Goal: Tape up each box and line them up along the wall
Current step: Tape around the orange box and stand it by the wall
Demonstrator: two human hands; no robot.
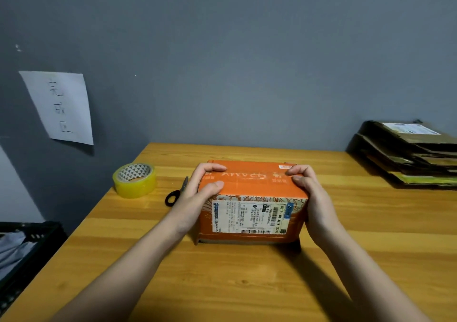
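While both hands are gripping it, findings are reading as follows.
Box: orange printed cardboard box (249,188) with a white shipping label (249,216) is sitting mid-table, flaps down, well apart from the wall.
Left hand: left hand (195,198) is clasping the box's left end, thumb pressing on the top, fingers curling over the far edge.
Right hand: right hand (314,198) is clasping the right end, fingertips pressing on the top.
Tape: yellowish transparent tape roll (134,180) is lying flat, left of the box.
Scissors: black-handled scissors (176,193) are lying between roll and box.
Table: wooden table (247,284) is butting against the grey wall (247,62).
Stack: flattened brown cardboard boxes (408,153) are lying piled at far right.
Notice: white handwritten paper sheet (61,106) is hanging on the left wall.
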